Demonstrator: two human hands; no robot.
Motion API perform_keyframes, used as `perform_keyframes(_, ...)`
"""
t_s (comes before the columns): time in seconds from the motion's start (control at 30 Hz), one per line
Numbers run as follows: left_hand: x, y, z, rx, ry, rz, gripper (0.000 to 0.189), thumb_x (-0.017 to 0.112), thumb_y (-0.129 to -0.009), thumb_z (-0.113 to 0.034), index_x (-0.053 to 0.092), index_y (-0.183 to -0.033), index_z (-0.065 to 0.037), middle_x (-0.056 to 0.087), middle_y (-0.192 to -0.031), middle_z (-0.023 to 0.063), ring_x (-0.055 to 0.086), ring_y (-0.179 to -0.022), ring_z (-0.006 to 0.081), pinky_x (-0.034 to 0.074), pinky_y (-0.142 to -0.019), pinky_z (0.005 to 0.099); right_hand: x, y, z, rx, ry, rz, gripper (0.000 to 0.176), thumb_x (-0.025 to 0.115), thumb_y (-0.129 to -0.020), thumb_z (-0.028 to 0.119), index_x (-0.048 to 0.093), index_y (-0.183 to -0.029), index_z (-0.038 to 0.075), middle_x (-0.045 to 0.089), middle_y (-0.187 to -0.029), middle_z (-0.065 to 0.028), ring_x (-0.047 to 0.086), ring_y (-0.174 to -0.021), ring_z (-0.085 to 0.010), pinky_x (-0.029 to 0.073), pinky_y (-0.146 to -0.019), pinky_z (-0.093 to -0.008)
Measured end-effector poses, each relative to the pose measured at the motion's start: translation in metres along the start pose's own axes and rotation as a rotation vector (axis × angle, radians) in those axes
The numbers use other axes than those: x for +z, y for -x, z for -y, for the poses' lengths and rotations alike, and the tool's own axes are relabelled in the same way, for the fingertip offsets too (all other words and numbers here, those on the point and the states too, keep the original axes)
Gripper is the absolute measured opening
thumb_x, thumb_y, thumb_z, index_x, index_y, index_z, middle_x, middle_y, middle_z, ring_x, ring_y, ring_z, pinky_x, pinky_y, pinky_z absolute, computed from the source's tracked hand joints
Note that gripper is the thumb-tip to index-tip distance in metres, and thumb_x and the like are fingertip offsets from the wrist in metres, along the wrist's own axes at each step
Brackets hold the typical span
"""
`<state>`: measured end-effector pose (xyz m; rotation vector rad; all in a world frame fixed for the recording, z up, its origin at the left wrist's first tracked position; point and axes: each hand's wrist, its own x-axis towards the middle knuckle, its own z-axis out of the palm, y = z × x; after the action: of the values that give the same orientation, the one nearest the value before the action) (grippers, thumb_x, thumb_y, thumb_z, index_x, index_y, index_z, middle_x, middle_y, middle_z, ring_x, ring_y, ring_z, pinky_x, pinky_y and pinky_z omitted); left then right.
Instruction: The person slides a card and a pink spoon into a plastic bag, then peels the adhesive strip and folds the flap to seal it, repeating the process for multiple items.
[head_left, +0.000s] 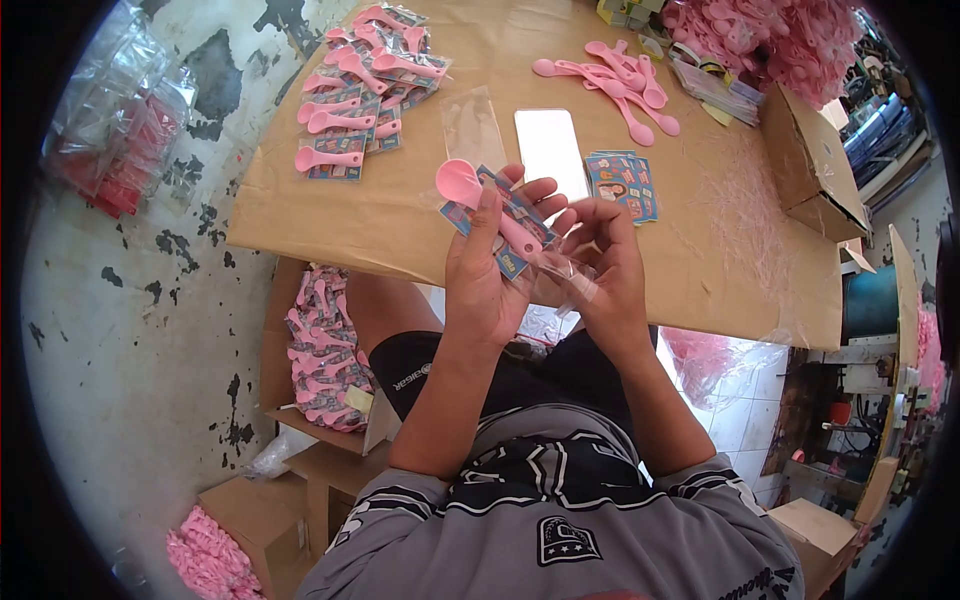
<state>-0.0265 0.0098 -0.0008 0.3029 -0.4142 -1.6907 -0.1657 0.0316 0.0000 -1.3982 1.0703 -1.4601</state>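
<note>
My left hand [482, 280] is closed around a pink measuring spoon [459, 184] and a blue printed card [512, 266], which lie together in a clear plastic bag. The spoon's bowl points up and left, its handle down toward my other hand. At the bag's loose end [572, 280], my right hand [612, 265] pinches the clear plastic with its fingers bent. Just beyond my hands, a flat clear bag [472, 125] lies on the table [350, 225]. Beside it are a white-screened phone [550, 145] and a stack of blue cards [625, 185].
Packed spoons [345, 120] are piled at the table's left. Loose pink spoons [625, 85] lie at the back right, near a big pink heap [765, 40] and a cardboard box [812, 165]. A carton of packed spoons [325, 350] stands below the left edge.
</note>
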Motion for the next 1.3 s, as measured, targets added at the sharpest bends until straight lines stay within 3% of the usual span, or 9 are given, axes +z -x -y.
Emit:
perform_keyframes(0.23,-0.002,-0.005,-0.01,-0.078,0.008,0.009,0.051,0.047,-0.112,-0.031,0.038,-0.152,0.001,0.049,-0.153,0.0235,0.05,-0.142,0.0332,0.046,-0.117,0.0508,-0.036,-0.007,0.022,-0.685,0.588,0.253,0.041,0.087,-0.076,0.012,0.079,-0.116,0.019,0.055,-0.152,-0.0206,0.047,-0.143,-0.0394,0.042,-0.114,-0.048)
perform_keyframes(0.27,-0.003,-0.006,-0.013,-0.087,0.008,0.004,0.052,0.047,-0.112,-0.031,0.038,-0.152,0.001,0.049,-0.153,0.0234,0.05,-0.142,0.0335,0.046,-0.118,0.0508,-0.04,-0.005,0.027,-0.585,0.439,0.287,0.026,0.082,-0.081,0.01,0.083,-0.106,0.017,0.055,-0.154,-0.0185,0.045,-0.146,-0.04,0.037,-0.118,-0.0494)
perform_keyframes(0.4,-0.003,-0.003,-0.022,-0.121,0.006,-0.004,0.053,0.048,-0.112,-0.031,0.038,-0.153,0.001,0.048,-0.155,0.0234,0.05,-0.142,0.0348,0.045,-0.118,0.0494,-0.054,-0.014,0.022,-0.459,0.454,0.108,0.033,0.075,-0.086,0.005,0.08,-0.116,0.017,0.055,-0.154,-0.0155,0.043,-0.148,-0.0398,0.036,-0.12,-0.0509)
perform_keyframes(0.5,0.002,-0.001,-0.018,-0.154,-0.022,-0.012,0.053,0.051,-0.111,-0.031,0.041,-0.152,0.001,0.053,-0.149,0.023,0.051,-0.141,0.0348,0.048,-0.114,0.0469,-0.04,-0.022,0.024,-0.575,0.761,0.157,0.036,0.074,-0.086,0.004,0.08,-0.118,0.018,0.056,-0.154,-0.0137,0.044,-0.148,-0.0383,0.038,-0.118,-0.0494)
perform_keyframes(0.7,-0.009,0.005,-0.009,-0.293,-0.031,0.001,0.054,0.053,-0.11,-0.035,0.045,-0.153,-0.002,0.058,-0.143,0.0178,0.059,-0.131,0.0264,0.05,-0.111,0.0425,-0.019,-0.029,0.015,-0.719,0.601,0.294,0.041,0.076,-0.081,0.003,0.08,-0.118,0.019,0.063,-0.146,-0.0099,0.046,-0.146,-0.0385,0.044,-0.114,-0.0458)
perform_keyframes(0.8,-0.005,0.006,-0.018,-0.157,-0.177,-0.015,0.06,0.05,-0.111,-0.039,0.038,-0.156,-0.002,0.054,-0.148,0.0194,0.055,-0.137,0.027,0.048,-0.112,0.042,-0.035,-0.037,0.021,-0.636,0.366,0.385,0.042,0.078,-0.082,0.002,0.077,-0.122,0.014,0.067,-0.138,-0.0122,0.059,-0.133,-0.0345,0.049,-0.108,-0.0417)
perform_keyframes(0.97,-0.01,0.002,-0.025,-0.057,-0.472,0.179,0.061,0.054,-0.11,-0.035,0.038,-0.156,0.002,0.049,-0.155,0.0216,0.052,-0.141,0.0265,0.047,-0.115,0.0395,-0.033,-0.03,0.027,-0.245,0.157,0.156,0.056,0.078,-0.09,0.004,0.059,-0.143,0.004,0.074,-0.112,-0.0111,0.069,-0.09,-0.0163,0.052,-0.082,-0.0295)
perform_keyframes(1.1,0.005,0.006,-0.019,-0.083,-0.607,0.174,0.052,0.065,-0.105,-0.021,0.05,-0.146,0.007,0.061,-0.142,0.0249,0.065,-0.126,0.0253,0.057,-0.103,0.0355,-0.035,-0.029,0.03,-0.023,0.213,0.255,0.077,0.081,-0.089,0.007,0.042,-0.156,0.005,0.071,-0.091,-0.0062,0.066,-0.082,-0.0093,0.05,-0.073,-0.0264)
perform_keyframes(1.3,-0.007,0.008,-0.013,-0.092,-0.622,0.047,0.044,0.065,-0.104,-0.016,0.056,-0.14,0.008,0.07,-0.13,0.0248,0.074,-0.109,0.0228,0.062,-0.089,0.03,-0.038,-0.026,0.016,0.075,0.114,0.225,0.08,0.079,-0.094,0.008,0.035,-0.16,0.007,0.073,-0.092,-0.0071,0.068,-0.083,-0.0106,0.053,-0.077,-0.0261)
